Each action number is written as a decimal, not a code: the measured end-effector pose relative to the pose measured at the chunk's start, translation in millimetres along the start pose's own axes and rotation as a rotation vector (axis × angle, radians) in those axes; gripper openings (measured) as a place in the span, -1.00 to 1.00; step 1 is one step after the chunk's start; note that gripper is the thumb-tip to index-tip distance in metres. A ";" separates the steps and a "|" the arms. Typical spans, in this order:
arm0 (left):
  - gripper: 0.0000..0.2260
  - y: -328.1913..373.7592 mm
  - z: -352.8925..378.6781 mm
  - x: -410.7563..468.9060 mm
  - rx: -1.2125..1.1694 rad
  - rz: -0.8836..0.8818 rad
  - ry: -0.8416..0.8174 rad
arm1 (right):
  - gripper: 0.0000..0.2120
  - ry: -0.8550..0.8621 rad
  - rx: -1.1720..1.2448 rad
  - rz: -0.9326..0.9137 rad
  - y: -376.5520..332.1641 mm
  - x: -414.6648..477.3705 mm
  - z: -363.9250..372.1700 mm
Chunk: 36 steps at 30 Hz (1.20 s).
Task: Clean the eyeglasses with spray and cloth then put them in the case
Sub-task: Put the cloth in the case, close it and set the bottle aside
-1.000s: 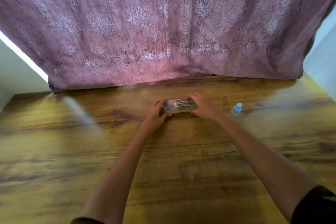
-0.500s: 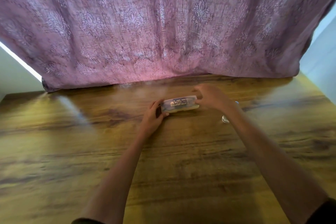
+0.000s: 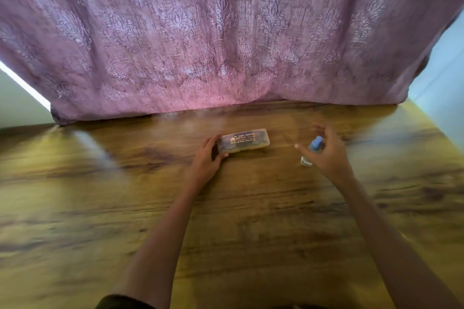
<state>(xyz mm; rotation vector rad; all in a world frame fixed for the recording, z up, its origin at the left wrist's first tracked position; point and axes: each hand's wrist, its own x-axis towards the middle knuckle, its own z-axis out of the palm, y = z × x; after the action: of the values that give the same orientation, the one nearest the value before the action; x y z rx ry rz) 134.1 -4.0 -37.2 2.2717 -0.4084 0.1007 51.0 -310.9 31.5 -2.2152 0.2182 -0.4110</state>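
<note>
Translucent case (image 3: 244, 142), mid-frame, sat gripped by the left hand (image 3: 207, 159); the right hand (image 3: 326, 155) held its fingers (image 3: 302, 148) spread open beside the spray bottle (image 3: 315, 144); wooden bench (image 3: 125, 208), mauve curtain (image 3: 226, 32).

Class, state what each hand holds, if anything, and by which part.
The left hand grips the glasses case by its left end. The right hand holds nothing; its fingers are spread beside the spray bottle.

The case (image 3: 243, 142) lid reads "GOUTHA…"; smaller lines too blurred.

A wooden table (image 3: 251, 221) meets a patterned mauve curtain (image 3: 226, 32) hanging along its far edge.
</note>
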 end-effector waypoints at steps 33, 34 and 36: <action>-0.49 0.8 0.2 -1.2 -0.006 0.004 -0.005 | -0.55 0.006 0.025 0.201 11.5 21.1 79.6; -0.49 0.9 0.0 -1.3 -0.005 0.002 -0.010 | -0.55 0.008 0.026 0.198 11.5 20.5 80.3; -0.48 1.0 -0.2 -1.3 -0.002 0.000 -0.015 | -0.54 0.017 0.050 0.196 13.4 19.0 81.8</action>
<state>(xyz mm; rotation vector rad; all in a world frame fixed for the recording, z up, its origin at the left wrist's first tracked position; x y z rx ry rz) 132.6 -4.1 -36.6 2.2718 -0.4164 0.0831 98.3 -265.6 -22.7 -2.1183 0.4257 -0.3234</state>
